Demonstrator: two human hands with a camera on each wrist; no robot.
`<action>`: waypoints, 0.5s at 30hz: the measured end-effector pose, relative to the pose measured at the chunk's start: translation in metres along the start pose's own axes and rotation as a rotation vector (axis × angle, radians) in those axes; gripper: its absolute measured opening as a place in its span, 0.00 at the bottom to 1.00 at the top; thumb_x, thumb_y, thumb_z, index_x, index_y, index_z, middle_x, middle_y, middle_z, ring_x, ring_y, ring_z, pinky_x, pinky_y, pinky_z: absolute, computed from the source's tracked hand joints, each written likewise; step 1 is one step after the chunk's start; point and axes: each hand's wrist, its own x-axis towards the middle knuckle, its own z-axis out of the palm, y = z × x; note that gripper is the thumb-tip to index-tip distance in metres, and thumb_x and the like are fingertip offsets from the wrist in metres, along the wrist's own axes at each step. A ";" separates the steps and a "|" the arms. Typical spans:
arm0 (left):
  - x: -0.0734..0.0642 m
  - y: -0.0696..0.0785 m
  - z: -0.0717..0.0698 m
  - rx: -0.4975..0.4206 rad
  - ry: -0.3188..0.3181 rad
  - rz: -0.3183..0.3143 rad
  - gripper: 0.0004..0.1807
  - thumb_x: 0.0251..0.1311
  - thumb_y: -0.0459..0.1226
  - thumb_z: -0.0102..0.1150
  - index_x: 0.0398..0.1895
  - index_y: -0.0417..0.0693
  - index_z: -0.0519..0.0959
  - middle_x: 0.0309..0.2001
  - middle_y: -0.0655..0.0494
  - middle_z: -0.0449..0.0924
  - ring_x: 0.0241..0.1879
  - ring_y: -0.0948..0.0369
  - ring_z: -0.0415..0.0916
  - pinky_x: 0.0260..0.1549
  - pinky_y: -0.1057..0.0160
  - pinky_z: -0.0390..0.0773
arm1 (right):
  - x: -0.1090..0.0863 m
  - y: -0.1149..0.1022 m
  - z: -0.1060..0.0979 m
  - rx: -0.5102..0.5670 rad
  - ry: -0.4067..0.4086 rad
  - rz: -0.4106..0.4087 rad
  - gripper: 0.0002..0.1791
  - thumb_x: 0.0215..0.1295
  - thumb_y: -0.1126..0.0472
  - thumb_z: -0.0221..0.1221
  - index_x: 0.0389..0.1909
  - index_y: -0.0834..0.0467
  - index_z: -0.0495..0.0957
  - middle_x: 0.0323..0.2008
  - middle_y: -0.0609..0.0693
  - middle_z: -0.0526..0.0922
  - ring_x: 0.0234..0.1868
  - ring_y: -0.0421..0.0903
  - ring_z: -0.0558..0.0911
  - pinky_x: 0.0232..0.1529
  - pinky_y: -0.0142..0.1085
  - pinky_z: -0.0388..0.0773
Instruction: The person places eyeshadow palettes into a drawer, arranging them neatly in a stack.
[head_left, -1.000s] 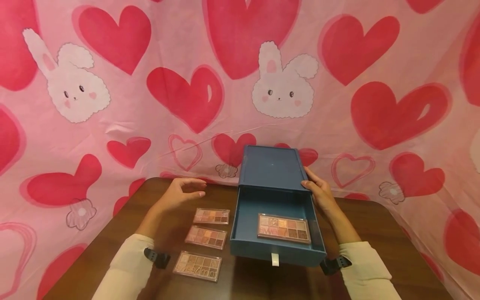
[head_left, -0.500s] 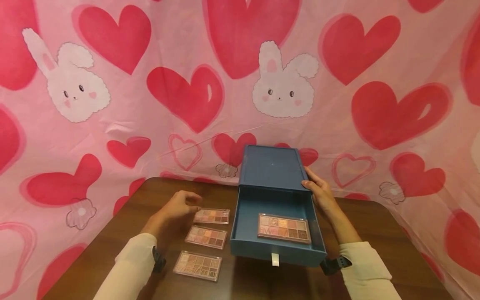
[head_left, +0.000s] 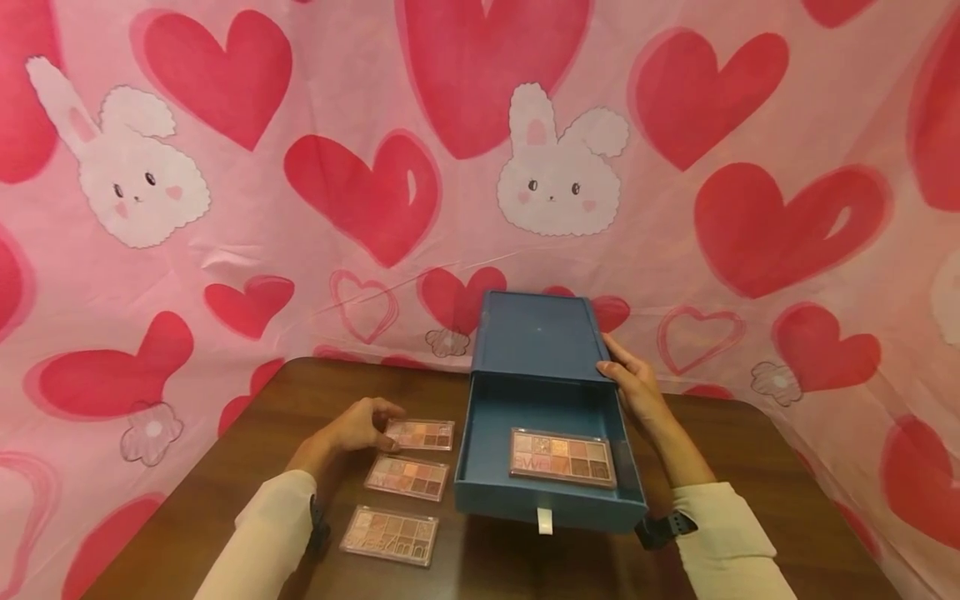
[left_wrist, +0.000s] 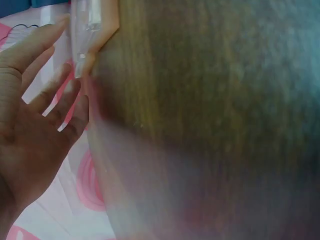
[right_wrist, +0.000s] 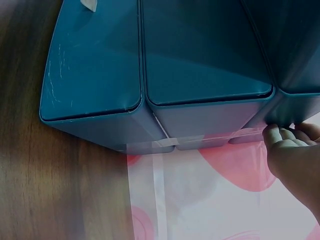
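Note:
My left hand (head_left: 358, 425) is at the left end of the farthest eyeshadow palette (head_left: 427, 434), thumb at the near edge and fingers at the far edge. In the left wrist view its fingers look loosely extended, the thumb tip right by the clear palette case (left_wrist: 87, 35). Two more palettes, a middle one (head_left: 408, 477) and a near one (head_left: 390, 536), lie in the same row. My right hand (head_left: 636, 385) grips the upper right side of a blue drawer unit (head_left: 536, 333), thumb on top. Inside its pulled-out drawer (head_left: 551, 505) lies another palette (head_left: 562, 458).
Seen in the right wrist view, the unit's lower drawers (right_wrist: 205, 50) are closed, one with a white tab (right_wrist: 90, 4). Everything stands on a brown wooden table (head_left: 255, 433), backed by a pink cloth (head_left: 352, 75) with hearts and rabbits.
My left hand has come down from above the table to the left end of the farthest palette. The right hand keeps its hold on the unit, and the palettes lie as before.

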 end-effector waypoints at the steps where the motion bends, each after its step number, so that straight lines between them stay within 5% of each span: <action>1: 0.001 -0.001 0.001 0.004 -0.002 -0.004 0.30 0.43 0.34 0.80 0.55 0.41 0.83 0.58 0.40 0.81 0.59 0.42 0.76 0.63 0.38 0.74 | 0.000 0.000 0.000 0.000 -0.001 0.002 0.37 0.69 0.69 0.47 0.78 0.70 0.49 0.79 0.68 0.50 0.51 0.26 0.79 0.52 0.21 0.79; 15: 0.012 -0.011 0.009 0.032 -0.029 0.049 0.33 0.39 0.31 0.81 0.55 0.38 0.83 0.48 0.44 0.81 0.46 0.55 0.72 0.52 0.52 0.76 | -0.001 0.000 -0.001 -0.026 0.005 0.005 0.37 0.69 0.68 0.47 0.78 0.70 0.49 0.79 0.69 0.51 0.50 0.26 0.79 0.52 0.21 0.79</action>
